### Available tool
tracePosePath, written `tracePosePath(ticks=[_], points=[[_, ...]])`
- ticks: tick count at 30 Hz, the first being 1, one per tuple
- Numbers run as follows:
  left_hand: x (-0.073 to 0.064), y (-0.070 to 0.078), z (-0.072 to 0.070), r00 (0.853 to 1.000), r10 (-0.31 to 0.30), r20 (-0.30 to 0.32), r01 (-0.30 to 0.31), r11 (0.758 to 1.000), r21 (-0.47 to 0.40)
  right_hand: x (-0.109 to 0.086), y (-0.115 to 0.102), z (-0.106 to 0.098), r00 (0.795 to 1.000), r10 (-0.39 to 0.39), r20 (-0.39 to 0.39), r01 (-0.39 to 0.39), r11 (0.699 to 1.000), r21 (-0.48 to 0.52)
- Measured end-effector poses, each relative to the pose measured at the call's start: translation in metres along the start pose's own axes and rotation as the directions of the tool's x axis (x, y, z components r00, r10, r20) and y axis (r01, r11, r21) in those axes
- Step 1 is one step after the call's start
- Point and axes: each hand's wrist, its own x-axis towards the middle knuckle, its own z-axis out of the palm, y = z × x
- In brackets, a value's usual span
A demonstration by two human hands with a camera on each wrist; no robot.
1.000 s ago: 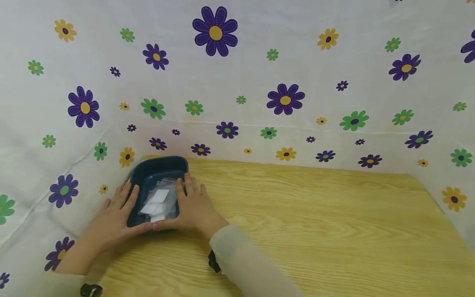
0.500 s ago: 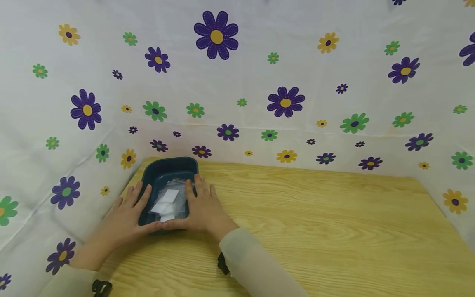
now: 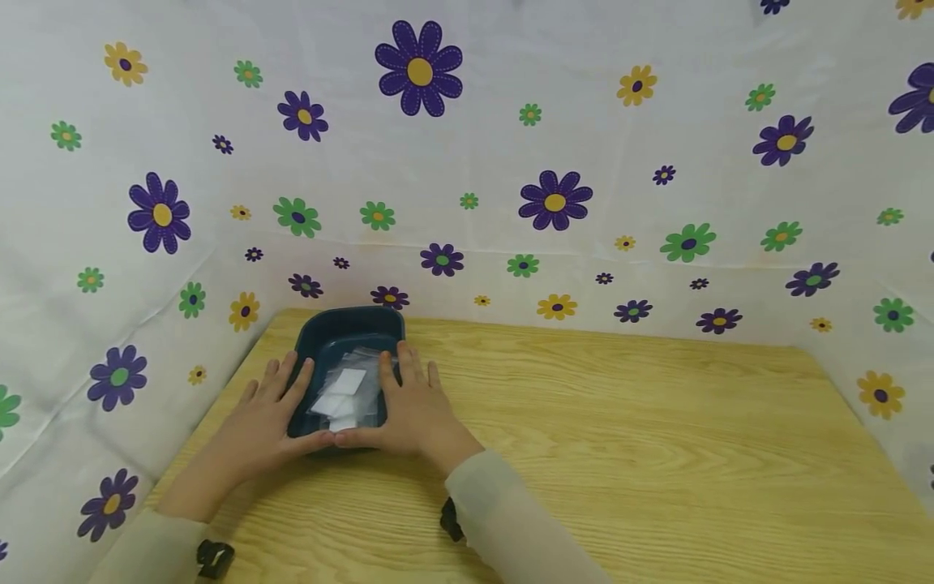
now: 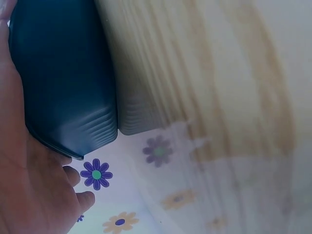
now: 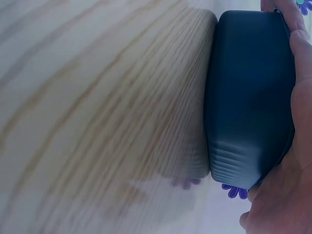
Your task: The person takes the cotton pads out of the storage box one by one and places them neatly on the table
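Observation:
A dark teal plastic bin (image 3: 350, 321) stands on the table near its far left corner. Inside lie clear plastic zip bags (image 3: 370, 393) with white rectangular pieces (image 3: 349, 382) among them; how many bags there are is unclear. My left hand (image 3: 251, 431) rests along the bin's left side, fingers stretched out over the rim. On the opposite side my right hand (image 3: 422, 414) lies with straight fingers on the right rim. Both thumbs meet at the front edge. From each wrist view, the bin's outer wall (image 4: 63, 73) looks smooth with ribbed corners, its base down on the table.
A wood-grain table (image 3: 620, 438) extends to the right of the bin. White cloth (image 3: 481, 146) printed with flowers encloses the back and both sides. Dark straps (image 3: 216, 560) show at the wrists below pale sleeves (image 3: 525, 519).
Both hands have slid the bin to the right along the table, away from the left cloth. Their placement on the rim stays the same, and the bags remain inside.

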Motion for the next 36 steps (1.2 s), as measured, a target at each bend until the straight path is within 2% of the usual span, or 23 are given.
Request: tracePosePath(ticks=[8,36], points=[[0.009,0.008,0.002,1.0,0.022,0.007,-0.023,1.0,0.022,-0.006,0.008,-0.005,1.0,0.019,-0.001,-0.019,1.0,-0.012],[0.031,0.039,0.01,0.998,0.064,0.019,-0.064,0.998,-0.001,-0.024,0.039,-0.012,0.996,0.086,-0.004,-0.086,0.996,0.003]])
